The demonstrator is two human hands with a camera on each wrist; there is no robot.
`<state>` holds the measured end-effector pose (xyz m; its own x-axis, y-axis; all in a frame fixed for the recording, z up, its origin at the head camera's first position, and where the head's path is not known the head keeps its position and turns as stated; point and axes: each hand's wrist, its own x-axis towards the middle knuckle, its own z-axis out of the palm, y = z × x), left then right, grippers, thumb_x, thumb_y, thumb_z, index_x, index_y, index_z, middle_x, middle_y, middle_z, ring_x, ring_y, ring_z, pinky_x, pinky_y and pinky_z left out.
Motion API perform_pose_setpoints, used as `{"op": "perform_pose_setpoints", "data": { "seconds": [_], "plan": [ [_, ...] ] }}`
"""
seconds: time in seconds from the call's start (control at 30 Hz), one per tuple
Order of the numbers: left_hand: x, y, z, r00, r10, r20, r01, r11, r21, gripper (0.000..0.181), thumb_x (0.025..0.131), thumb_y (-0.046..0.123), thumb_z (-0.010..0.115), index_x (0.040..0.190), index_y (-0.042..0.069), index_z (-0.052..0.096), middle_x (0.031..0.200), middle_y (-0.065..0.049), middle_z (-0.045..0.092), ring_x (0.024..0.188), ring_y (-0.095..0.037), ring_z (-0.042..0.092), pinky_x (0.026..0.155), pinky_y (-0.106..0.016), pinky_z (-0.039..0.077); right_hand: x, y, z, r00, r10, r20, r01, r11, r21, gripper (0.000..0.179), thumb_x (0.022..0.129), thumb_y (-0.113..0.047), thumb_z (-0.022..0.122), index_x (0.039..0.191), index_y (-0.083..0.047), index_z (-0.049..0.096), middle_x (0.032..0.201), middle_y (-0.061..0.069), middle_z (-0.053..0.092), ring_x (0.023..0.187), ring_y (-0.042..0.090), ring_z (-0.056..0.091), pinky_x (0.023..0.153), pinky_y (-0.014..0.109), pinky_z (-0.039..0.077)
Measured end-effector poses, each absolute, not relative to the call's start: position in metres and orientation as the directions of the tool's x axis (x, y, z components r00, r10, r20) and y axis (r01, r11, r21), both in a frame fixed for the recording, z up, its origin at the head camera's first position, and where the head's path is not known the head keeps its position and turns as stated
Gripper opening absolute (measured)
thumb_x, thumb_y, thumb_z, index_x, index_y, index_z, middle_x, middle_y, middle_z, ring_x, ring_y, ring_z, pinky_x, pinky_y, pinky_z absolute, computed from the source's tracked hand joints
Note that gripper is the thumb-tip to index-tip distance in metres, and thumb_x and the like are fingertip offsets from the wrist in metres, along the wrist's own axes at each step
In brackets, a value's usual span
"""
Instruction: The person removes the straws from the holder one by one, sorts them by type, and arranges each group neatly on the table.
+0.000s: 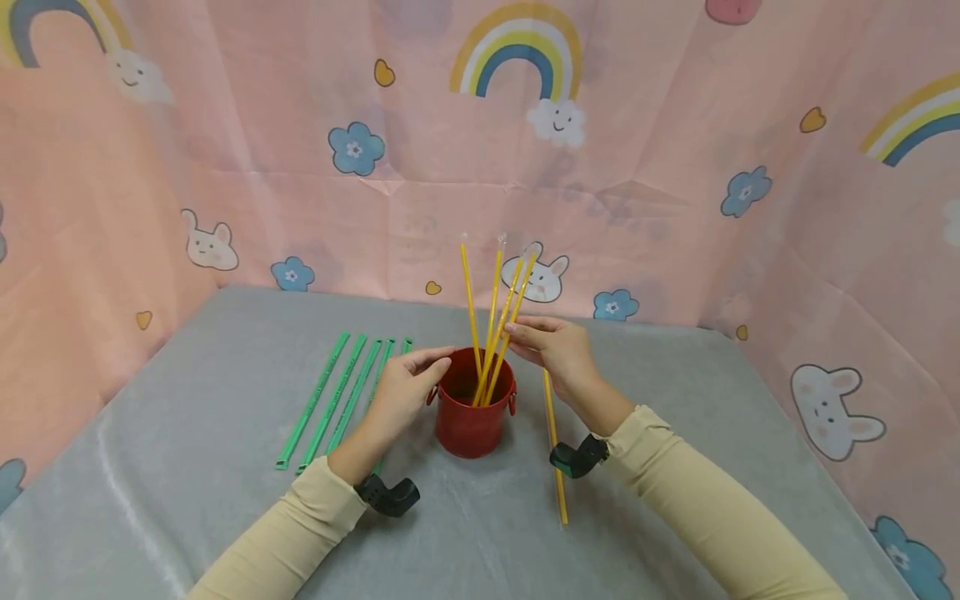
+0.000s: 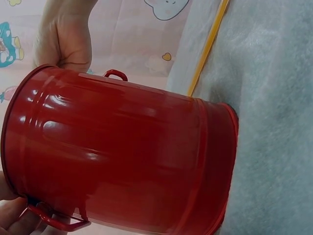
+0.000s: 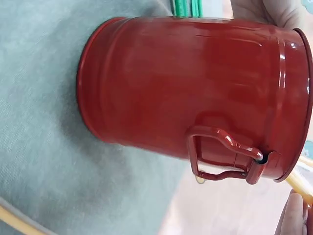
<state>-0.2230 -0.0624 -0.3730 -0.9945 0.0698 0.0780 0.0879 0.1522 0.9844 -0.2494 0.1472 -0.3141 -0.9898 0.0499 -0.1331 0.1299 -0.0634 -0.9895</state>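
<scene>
A red metal bucket [image 1: 471,429] with small side handles stands upright on the grey cloth, between the hands. My left hand [image 1: 405,387] grips its rim on the left, the thumb near the edge. Several yellow straws [image 1: 468,287] in clear wrappers lean inside it, their tops high above the rim. At the bucket's right, my right hand [image 1: 562,354] pinches the rightmost yellow straw [image 1: 527,283] between thumb and fingers; its lower end is inside the bucket. In the right wrist view those fingertips [image 3: 293,215] hold the straw just beyond the rim.
Several green wrapped straws [image 1: 335,396] lie in a row left of the bucket, partly behind the left hand. One yellow straw [image 1: 551,412] lies on the cloth [image 1: 645,533] under the right wrist. A pink printed curtain [image 1: 420,200] hangs behind and at both sides.
</scene>
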Motion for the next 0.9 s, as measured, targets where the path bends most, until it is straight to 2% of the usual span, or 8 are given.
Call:
{"op": "perform_pose_setpoints", "data": {
  "seconds": [0.13, 0.47, 0.7, 0.9],
  "plan": [
    [-0.223, -0.063, -0.372, -0.995, 0.067, 0.079, 0.088, 0.154, 0.984, 0.028, 0.098, 0.019, 0.064, 0.124, 0.011, 0.071, 0.121, -0.012, 0.071, 0.088, -0.018, 0.057, 0.054, -0.02, 0.037, -0.247, 0.149, -0.313, -0.994, 0.038, -0.107, 0.104, -0.07, -0.992, 0.041, 0.092, -0.007, 0.069, 0.128, 0.01, 0.061, 0.081, -0.006, 0.073, 0.078, 0.006, 0.073, 0.077, 0.023, 0.061],
    [-0.223, -0.062, -0.373, -0.994, 0.072, 0.08, 0.09, 0.149, 0.985, 0.029, 0.098, 0.018, 0.063, 0.125, 0.01, 0.071, 0.121, -0.012, 0.071, 0.089, -0.016, 0.058, 0.055, -0.02, 0.039, -0.239, 0.154, -0.305, -0.996, 0.029, -0.084, 0.082, -0.072, -0.994, 0.039, 0.093, -0.008, 0.068, 0.128, 0.007, 0.062, 0.084, -0.008, 0.074, 0.082, 0.007, 0.074, 0.083, 0.025, 0.06],
    [-0.223, -0.062, -0.372, -0.995, 0.07, 0.074, 0.083, 0.146, 0.986, 0.028, 0.099, 0.02, 0.063, 0.124, 0.012, 0.071, 0.119, -0.01, 0.072, 0.069, -0.015, 0.047, 0.05, -0.021, 0.033, -0.231, 0.155, -0.296, -1.0, -0.024, -0.018, 0.018, 0.004, -1.0, 0.038, 0.095, -0.007, 0.065, 0.128, 0.011, 0.06, 0.083, -0.01, 0.073, 0.082, 0.004, 0.073, 0.091, 0.032, 0.056],
    [-0.223, -0.063, -0.373, -0.994, 0.075, 0.085, 0.096, 0.158, 0.983, 0.028, 0.099, 0.019, 0.063, 0.125, 0.011, 0.071, 0.118, -0.011, 0.072, 0.071, -0.014, 0.049, 0.051, -0.021, 0.035, -0.228, 0.156, -0.294, -0.999, -0.031, -0.012, 0.012, -0.002, -1.0, 0.038, 0.094, -0.006, 0.066, 0.128, 0.012, 0.06, 0.082, -0.01, 0.073, 0.081, 0.004, 0.073, 0.085, 0.026, 0.059]
  ]
}}
